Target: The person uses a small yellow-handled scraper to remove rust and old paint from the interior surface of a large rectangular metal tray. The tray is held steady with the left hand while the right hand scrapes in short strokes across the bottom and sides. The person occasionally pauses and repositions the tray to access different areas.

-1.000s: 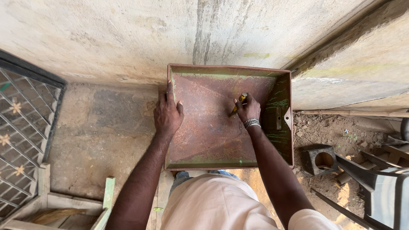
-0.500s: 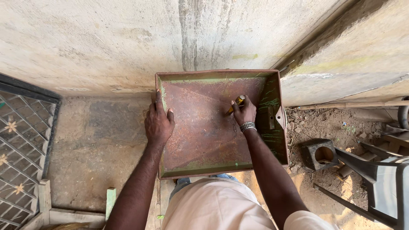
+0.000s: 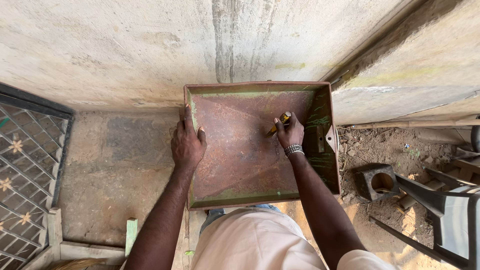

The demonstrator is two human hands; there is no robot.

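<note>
The left hand (image 3: 187,142) lies flat, fingers spread, on the left rim of the rusty metal tray (image 3: 235,165) (set against a concrete wall (image 3: 150,50)), while the right hand (image 3: 290,132) is closed around a yellow-handled tool (image 3: 279,124) pressed to the tray's floor.

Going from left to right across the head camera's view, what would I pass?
Metal grille with flower shapes → green-edged wooden strip → left hand on the left rim of the rusty metal tray → right hand gripping a yellow-handled tool → hollow concrete block → grey chair.
</note>
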